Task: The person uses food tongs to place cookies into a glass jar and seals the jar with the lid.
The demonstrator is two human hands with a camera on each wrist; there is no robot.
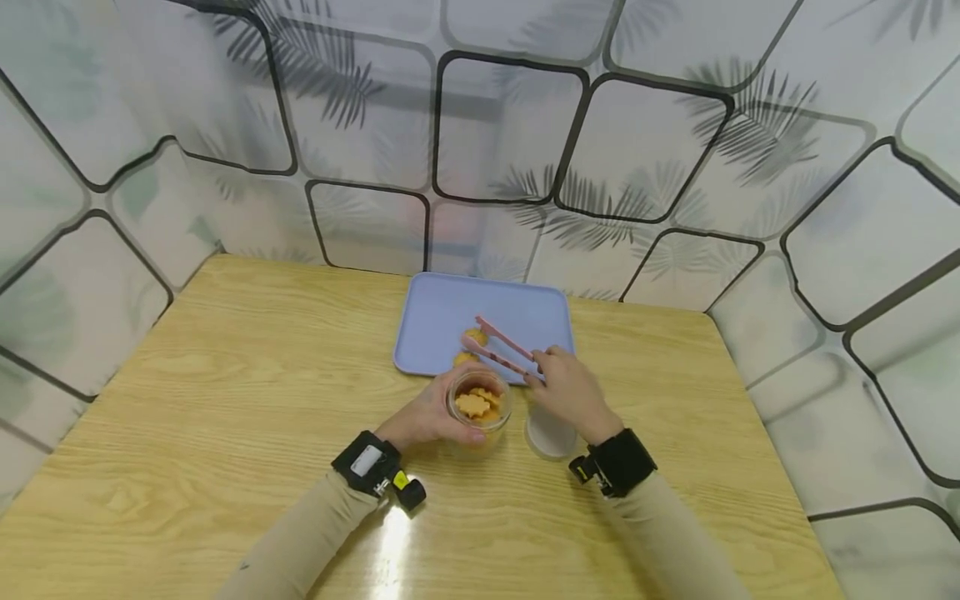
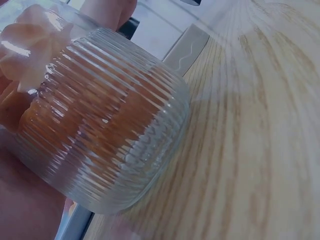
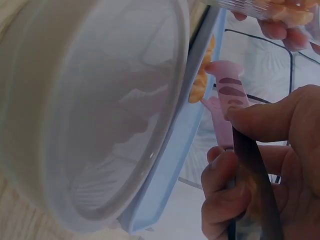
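Note:
My left hand (image 1: 431, 417) grips a clear ribbed glass jar (image 2: 150, 115) from its left side, with the mouth facing up toward the head camera. Orange-yellow flower-shaped cookies (image 1: 474, 406) fill part of it. In my right hand (image 1: 573, 393) is a pair of pink tongs (image 1: 507, 339) with dark handles, pinched between thumb and fingers. The spread tips of the tongs reach over the blue tray (image 1: 450, 304), right at a cookie (image 1: 476, 335) lying there. Another cookie (image 1: 464, 358) lies nearer the front rim, partly hidden behind the left hand.
A round whitish lid-like piece (image 1: 551, 437) sits on the wooden table (image 1: 262, 375) below the right hand, looming large in the right wrist view. A patterned curtain (image 1: 495, 125) hangs behind the table and along both sides.

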